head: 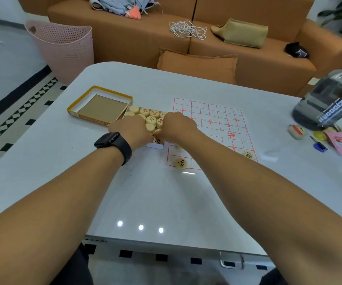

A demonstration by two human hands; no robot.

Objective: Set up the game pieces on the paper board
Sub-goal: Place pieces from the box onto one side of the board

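A white paper board [213, 128] with a red grid lies on the table. Two round wooden pieces sit on it: one [180, 163] at the near left corner, one [248, 155] at the near right edge. Just left of the board a shallow box [155, 146] holds several round pieces [150, 119] with red or black characters. Both hands reach into this box. My left hand [132, 130], a black watch on its wrist, lies over the pieces with fingers curled down. My right hand [176, 126] curls its fingers onto pieces at the box's near right; the fingertips are hidden.
The empty yellow-rimmed box lid [100, 104] lies left of the piece box. A dark water bottle [330, 99], a small case, a blue pen [319, 146] and a pink packet [341, 144] sit at the table's right. A pink basket [63, 48] and brown sofa stand behind.
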